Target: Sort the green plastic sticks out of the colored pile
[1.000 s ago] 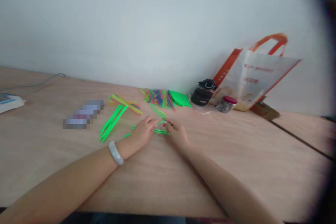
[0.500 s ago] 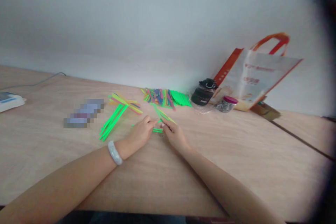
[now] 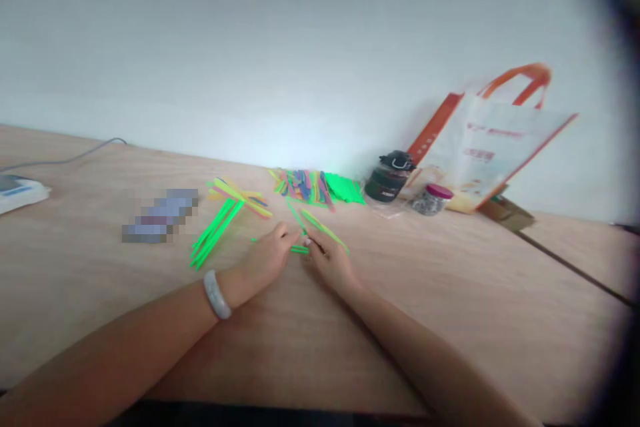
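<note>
My left hand [image 3: 273, 250], with a pale bangle [image 3: 217, 295] on its wrist, is closed in a pinch above the table. What its fingertips grip, if anything, is too small to make out. Almost touching it, my right hand [image 3: 330, 257] is closed on a thin green strip [image 3: 297, 215] that sticks up from its fingers. A yellow-green strip [image 3: 320, 223] shows along the back of the right hand; whether it is held cannot be told. Short green lengths [image 3: 299, 250] lie on the table between the hands, partly hidden.
Left of my hands lie long green strips [image 3: 215, 233] and a crossed bundle of coloured strips [image 3: 245, 199]. Behind are a multicoloured pile [image 3: 303, 185] and green pile [image 3: 345, 188]. A black bottle [image 3: 386, 180], lidded jar [image 3: 433, 200] and bag [image 3: 493, 147] stand right. A blurred-out object [image 3: 163, 217] lies left.
The green strip and the yellow-green strip at my right hand have shifted and tilted. Both hands stay close together in nearly the same place.
</note>
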{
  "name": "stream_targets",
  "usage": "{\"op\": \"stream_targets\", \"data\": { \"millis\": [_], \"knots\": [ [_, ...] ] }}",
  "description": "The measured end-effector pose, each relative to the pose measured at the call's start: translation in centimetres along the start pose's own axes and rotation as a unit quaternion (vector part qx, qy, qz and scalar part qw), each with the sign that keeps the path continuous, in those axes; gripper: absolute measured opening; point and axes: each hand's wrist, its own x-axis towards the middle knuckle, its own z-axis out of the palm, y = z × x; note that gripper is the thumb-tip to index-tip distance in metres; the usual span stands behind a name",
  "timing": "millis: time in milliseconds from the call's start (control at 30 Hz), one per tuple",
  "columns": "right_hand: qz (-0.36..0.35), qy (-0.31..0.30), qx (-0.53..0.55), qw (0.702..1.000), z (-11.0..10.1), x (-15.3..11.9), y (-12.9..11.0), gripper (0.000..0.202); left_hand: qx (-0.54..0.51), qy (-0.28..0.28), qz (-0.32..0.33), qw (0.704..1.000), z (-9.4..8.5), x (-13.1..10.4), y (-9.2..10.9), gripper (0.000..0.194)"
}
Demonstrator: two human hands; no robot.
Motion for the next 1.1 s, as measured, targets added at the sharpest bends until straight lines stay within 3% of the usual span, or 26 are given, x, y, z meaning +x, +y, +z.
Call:
{"op": "stream_targets", "data": {
  "millis": [233, 367, 600, 833, 1100],
  "knots": [
    [0.001, -0.019, -0.034, 0.999, -0.2, 0.4, 0.0, 0.035, 0.120, 0.007, 0.026, 0.992, -1.4, 0.0, 0.1, 0.021],
    [0.020, 0.008, -0.068, 0.997, -1.4, 0.5, 0.6, 0.037, 0.172, 0.018, -0.048, 0.984, -3.1, 0.3, -1.7, 0.023],
    [0.012, 0.056, -0.138, 0.989, -3.4, 0.9, 3.4, 0.030, 0.224, -0.028, -0.225, 0.948, -5.4, 0.7, -4.9, 0.024],
    [0.005, 0.040, -0.261, 0.964, -4.5, 1.2, 5.5, 0.024, 0.220, -0.037, -0.227, 0.948, -5.7, 0.7, -4.8, 0.023],
    [0.000, -0.003, -0.315, 0.949, -4.3, 1.1, 5.0, 0.016, 0.202, -0.045, -0.235, 0.950, -5.4, 0.8, -5.0, 0.022]
  ]
}}
